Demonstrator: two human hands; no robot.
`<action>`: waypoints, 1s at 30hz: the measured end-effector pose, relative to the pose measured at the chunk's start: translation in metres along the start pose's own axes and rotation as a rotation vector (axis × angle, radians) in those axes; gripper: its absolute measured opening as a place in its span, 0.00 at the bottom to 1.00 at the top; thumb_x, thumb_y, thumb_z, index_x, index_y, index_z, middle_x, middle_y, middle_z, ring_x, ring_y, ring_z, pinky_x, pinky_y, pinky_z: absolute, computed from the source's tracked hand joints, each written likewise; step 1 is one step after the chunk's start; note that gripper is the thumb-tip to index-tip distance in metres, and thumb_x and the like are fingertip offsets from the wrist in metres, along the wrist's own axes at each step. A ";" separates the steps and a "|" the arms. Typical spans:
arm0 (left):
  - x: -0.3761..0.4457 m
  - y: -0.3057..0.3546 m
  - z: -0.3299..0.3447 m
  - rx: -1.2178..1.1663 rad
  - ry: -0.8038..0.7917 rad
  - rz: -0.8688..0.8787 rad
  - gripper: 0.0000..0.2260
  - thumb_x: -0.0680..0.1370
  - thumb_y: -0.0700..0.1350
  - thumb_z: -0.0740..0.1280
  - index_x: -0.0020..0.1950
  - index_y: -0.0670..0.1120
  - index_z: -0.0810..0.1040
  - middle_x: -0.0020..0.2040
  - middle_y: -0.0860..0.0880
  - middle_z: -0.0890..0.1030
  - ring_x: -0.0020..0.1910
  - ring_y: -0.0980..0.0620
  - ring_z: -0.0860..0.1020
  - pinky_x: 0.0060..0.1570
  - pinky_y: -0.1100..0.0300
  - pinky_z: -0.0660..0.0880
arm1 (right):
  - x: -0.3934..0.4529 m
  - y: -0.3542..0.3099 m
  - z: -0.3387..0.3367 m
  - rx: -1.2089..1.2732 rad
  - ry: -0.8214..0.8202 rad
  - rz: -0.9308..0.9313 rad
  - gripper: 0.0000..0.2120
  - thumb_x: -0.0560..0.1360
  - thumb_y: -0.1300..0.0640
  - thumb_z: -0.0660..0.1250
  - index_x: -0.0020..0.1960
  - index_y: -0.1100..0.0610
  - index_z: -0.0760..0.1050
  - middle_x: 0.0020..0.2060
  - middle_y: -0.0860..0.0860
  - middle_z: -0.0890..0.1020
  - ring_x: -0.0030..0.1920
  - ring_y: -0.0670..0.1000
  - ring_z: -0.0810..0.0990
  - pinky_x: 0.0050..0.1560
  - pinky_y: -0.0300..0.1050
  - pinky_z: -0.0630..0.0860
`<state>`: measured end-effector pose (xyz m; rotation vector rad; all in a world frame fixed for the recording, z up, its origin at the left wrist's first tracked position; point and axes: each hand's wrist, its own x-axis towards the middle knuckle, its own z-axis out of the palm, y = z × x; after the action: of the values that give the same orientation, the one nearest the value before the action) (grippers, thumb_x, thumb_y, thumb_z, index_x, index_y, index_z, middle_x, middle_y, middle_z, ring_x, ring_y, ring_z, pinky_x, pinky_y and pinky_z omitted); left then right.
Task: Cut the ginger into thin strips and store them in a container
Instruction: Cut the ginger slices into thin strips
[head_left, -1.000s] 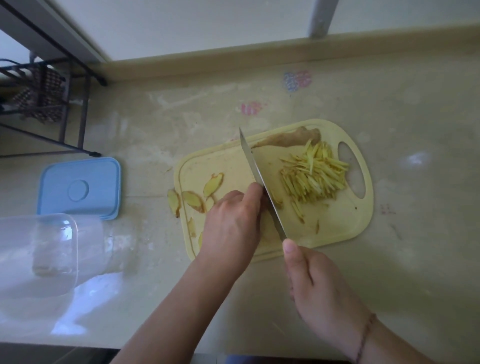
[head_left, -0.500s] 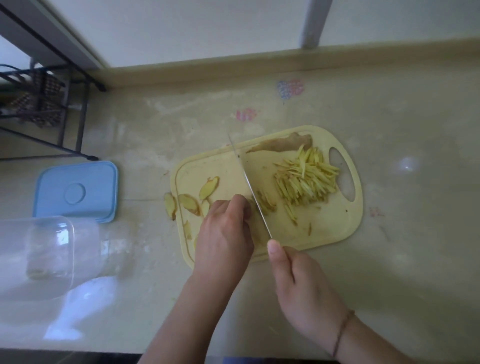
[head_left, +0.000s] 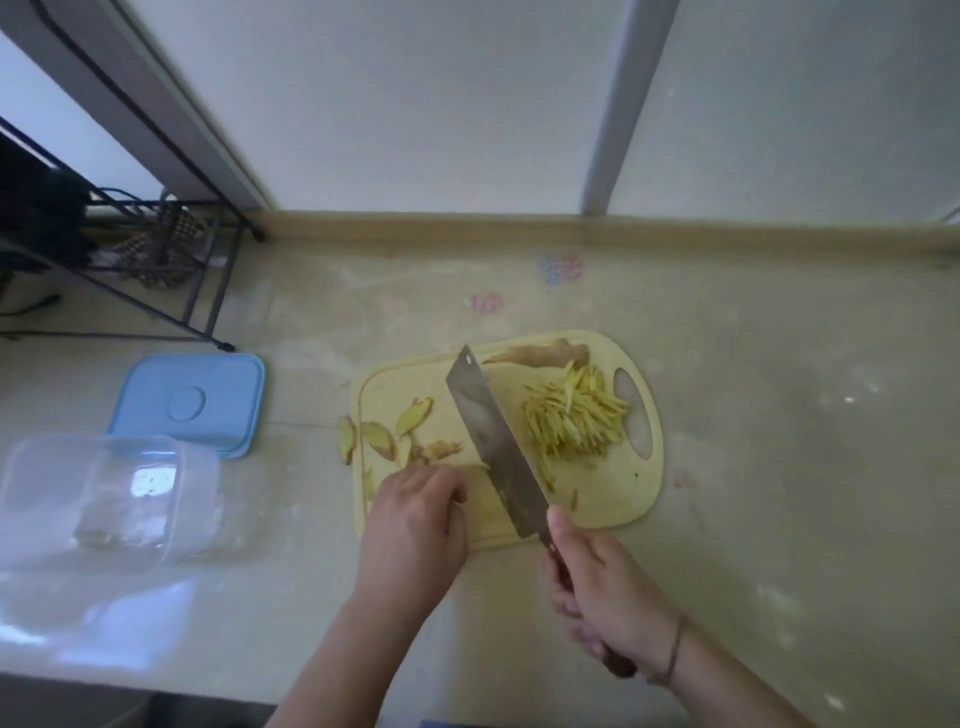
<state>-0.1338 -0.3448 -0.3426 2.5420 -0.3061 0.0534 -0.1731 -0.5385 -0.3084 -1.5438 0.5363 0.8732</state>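
Observation:
A yellow cutting board (head_left: 602, 499) lies on the counter. A pile of thin ginger strips (head_left: 574, 418) sits on its right half, and a brown ginger piece (head_left: 540, 354) lies at its far edge. Several ginger slices (head_left: 387, 434) lie at its left edge. My right hand (head_left: 602, 597) grips the handle of a cleaver (head_left: 493, 441), whose blade is tilted with its flat side showing, over the board's middle. My left hand (head_left: 415, 525) rests with curled fingers on the board's near left part, just left of the blade; what it covers is hidden.
A clear plastic container (head_left: 98, 499) stands at the near left, with its blue lid (head_left: 189, 402) lying behind it. A black wire rack (head_left: 156, 249) occupies the far left corner. A wall and window frame run along the back of the beige counter (head_left: 779, 467).
The cleaver has tilted from edge-on to flat side showing. My left hand drew back toward me, uncovering a small ginger piece on the board. The view has risen to take in the window.

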 end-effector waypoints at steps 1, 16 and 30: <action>0.000 0.000 0.001 0.044 -0.033 -0.004 0.07 0.67 0.34 0.61 0.38 0.44 0.75 0.35 0.50 0.78 0.35 0.45 0.77 0.36 0.49 0.76 | 0.000 -0.001 -0.010 0.026 -0.009 0.014 0.29 0.75 0.30 0.53 0.39 0.56 0.67 0.24 0.51 0.65 0.20 0.48 0.60 0.21 0.36 0.58; 0.015 0.046 0.031 -0.062 -0.195 -0.081 0.13 0.75 0.41 0.62 0.54 0.49 0.83 0.56 0.50 0.82 0.59 0.47 0.74 0.58 0.53 0.71 | -0.007 -0.005 -0.043 -0.867 0.196 -0.403 0.49 0.54 0.16 0.19 0.43 0.46 0.65 0.45 0.52 0.84 0.48 0.54 0.83 0.43 0.48 0.69; -0.013 0.059 0.002 -0.132 0.445 -0.204 0.12 0.69 0.36 0.59 0.44 0.54 0.72 0.43 0.53 0.77 0.46 0.47 0.75 0.47 0.52 0.73 | -0.018 -0.030 -0.079 -1.327 0.155 -0.481 0.43 0.72 0.27 0.29 0.63 0.51 0.71 0.54 0.51 0.85 0.54 0.55 0.85 0.42 0.49 0.69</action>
<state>-0.1597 -0.3911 -0.3138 2.3366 0.1205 0.4944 -0.1432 -0.6132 -0.2760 -2.7784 -0.4645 0.7223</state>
